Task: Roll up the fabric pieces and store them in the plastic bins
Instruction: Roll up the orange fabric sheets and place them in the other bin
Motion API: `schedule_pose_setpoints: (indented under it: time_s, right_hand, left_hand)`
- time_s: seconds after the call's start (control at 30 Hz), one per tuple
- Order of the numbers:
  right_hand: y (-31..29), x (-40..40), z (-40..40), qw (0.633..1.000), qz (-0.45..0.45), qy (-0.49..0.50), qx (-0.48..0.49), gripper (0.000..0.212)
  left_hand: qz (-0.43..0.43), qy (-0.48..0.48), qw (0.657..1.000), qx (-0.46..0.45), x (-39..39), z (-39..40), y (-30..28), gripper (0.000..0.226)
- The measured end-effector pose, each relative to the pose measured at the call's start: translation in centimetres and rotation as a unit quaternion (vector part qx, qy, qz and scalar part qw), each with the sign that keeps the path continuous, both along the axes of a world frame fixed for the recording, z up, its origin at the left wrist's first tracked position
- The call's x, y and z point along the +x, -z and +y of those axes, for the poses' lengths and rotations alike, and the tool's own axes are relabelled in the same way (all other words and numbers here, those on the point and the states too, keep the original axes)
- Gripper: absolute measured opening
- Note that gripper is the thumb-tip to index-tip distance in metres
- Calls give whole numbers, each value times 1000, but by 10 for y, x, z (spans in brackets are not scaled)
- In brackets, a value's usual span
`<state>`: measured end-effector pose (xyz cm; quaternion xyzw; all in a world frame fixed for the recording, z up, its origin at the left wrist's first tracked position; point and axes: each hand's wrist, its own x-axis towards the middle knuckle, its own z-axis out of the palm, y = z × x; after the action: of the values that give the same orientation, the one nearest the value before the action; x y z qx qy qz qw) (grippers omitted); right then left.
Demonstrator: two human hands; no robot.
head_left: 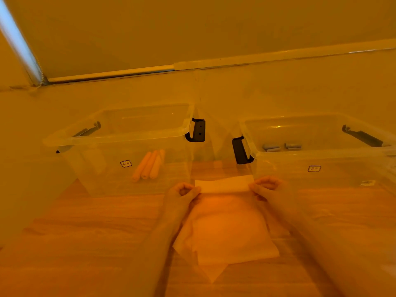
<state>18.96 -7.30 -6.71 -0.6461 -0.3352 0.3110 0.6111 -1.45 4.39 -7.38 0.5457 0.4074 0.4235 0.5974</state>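
A pale fabric piece [225, 224] lies on the wooden floor in front of me, its far edge folded over into a narrow band. My left hand [182, 194] pinches the left end of that band and my right hand [265, 186] pinches the right end. Beyond them stand two clear plastic bins. The left bin [90, 138] holds three orange fabric rolls [149, 165]. The right bin [321, 153] holds two grey-blue rolls [280, 146].
Both bins have dark latch handles [198, 130] on their ends, and the gap between them is narrow. More pale fabric pieces [210, 269] lie stacked under the one being held. A wall with a white skirting board [111, 73] runs behind the bins.
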Motion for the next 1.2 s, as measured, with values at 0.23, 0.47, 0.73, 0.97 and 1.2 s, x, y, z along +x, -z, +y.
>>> schedule_pose_setpoints:
  time_s: [0.23,0.47,0.73,0.97,1.2]
  right_hand:
    - [10,0,6,998,-56,-16,33,14]
    - [10,1,6,989,-143,-24,-14,21]
    - [7,3,0,985,-169,-22,6,19]
    - [7,6,1,982,-184,-23,40,23]
    - [11,8,3,994,-86,-32,60,13]
  left_hand:
    - [-3,-8,997,73,0,5,11,21]
    - [24,-6,998,59,-1,4,14,23]
    - [45,-15,994,95,-2,2,14,19]
    - [40,-31,992,120,-2,1,11,24]
    - [16,-4,991,133,-1,1,9,18]
